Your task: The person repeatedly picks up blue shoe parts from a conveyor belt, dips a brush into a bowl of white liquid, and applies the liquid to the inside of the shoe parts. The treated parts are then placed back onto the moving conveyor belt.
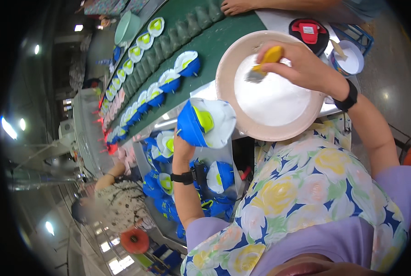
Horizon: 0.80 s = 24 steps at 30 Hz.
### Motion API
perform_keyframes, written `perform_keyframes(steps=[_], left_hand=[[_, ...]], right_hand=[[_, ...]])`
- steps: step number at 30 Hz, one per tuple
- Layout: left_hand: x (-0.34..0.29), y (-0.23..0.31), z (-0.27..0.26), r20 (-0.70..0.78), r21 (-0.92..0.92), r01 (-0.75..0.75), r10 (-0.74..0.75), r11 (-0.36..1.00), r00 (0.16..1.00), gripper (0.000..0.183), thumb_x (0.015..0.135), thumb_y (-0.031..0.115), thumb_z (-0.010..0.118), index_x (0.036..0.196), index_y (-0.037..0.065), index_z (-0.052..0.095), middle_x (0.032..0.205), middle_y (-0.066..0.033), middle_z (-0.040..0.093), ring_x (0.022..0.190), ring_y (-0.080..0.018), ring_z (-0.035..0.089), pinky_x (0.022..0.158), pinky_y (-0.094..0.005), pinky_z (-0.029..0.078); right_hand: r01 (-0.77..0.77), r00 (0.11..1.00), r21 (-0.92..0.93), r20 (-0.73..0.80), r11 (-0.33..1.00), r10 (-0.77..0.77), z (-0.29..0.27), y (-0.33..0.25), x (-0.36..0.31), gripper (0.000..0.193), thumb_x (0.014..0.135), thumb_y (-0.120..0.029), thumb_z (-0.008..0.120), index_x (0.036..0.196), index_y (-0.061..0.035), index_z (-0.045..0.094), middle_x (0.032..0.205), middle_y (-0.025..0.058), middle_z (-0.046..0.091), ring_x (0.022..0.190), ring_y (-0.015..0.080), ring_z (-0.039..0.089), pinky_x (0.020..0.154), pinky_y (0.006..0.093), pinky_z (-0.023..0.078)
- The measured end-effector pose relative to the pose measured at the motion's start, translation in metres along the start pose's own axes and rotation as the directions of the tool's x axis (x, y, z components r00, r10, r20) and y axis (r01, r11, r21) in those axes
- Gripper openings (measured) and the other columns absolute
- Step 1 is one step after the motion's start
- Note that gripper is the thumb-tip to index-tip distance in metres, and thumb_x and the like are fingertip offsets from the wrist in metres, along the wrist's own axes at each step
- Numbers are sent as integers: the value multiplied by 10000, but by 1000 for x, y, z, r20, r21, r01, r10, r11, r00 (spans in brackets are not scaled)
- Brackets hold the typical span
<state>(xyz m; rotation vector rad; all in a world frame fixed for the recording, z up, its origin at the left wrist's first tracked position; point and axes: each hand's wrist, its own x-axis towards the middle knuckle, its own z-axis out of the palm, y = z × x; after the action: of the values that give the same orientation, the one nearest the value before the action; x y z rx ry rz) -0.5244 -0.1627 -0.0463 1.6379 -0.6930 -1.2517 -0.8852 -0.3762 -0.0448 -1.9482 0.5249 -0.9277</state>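
My right hand (299, 66) is closed around the yellow handle of a brush (271, 56), its bristle end over the white liquid (270, 103) in a wide pale pink basin (227, 83). Whether the bristles touch the liquid, I cannot tell. My left hand (183, 146) holds up a blue shoe upper (189, 123) with a white lining and a yellow-green inside. The upper is just left of the basin, its opening facing the basin and me. Most of my left fingers are hidden behind it.
More blue uppers (220, 177) are heaped in a tray below my left arm. Others stand in rows along the green conveyor belt (210, 50), beside grey-green shoe lasts (182, 34). A white tub (350, 57) stands at the right. Co-workers stand at far side and left.
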Motion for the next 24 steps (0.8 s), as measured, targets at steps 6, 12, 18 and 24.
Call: perform_keyframes(steps=[6,12,18,24], left_hand=[[23,10,51,164,-41,-101,106,994,981,615,879,26,678,1440,59,428,1297,-62,595,1127,-181,617,965,-344,533],[31,7,68,108,-96,-287,296,953,949,618,899,62,664,1458,63,400,1337,-69,562,1183,-191,591,1021,-370,501],[35,5,102,80,-147,-422,437,894,896,432,1007,140,509,1426,70,432,1315,-62,572,1176,-181,595,1011,-353,508],[29,7,124,67,-286,-341,374,896,925,460,978,154,567,1416,82,446,1310,-78,579,1166,-208,602,1002,-380,511]], right_hand=[[49,996,87,-73,995,-43,0,-21,32,149,936,-181,653,1022,-64,620,860,100,675,741,214,642,696,281,504],[-225,973,0,55,974,225,-16,15,14,207,936,-207,614,1032,-26,643,830,94,645,743,202,601,717,306,477],[-470,854,348,413,811,317,1,23,17,344,909,-327,699,1014,1,690,907,76,669,846,150,610,798,277,471],[-516,826,160,351,841,440,-1,10,13,339,846,-343,763,846,-20,663,752,67,650,679,161,607,633,310,448]])
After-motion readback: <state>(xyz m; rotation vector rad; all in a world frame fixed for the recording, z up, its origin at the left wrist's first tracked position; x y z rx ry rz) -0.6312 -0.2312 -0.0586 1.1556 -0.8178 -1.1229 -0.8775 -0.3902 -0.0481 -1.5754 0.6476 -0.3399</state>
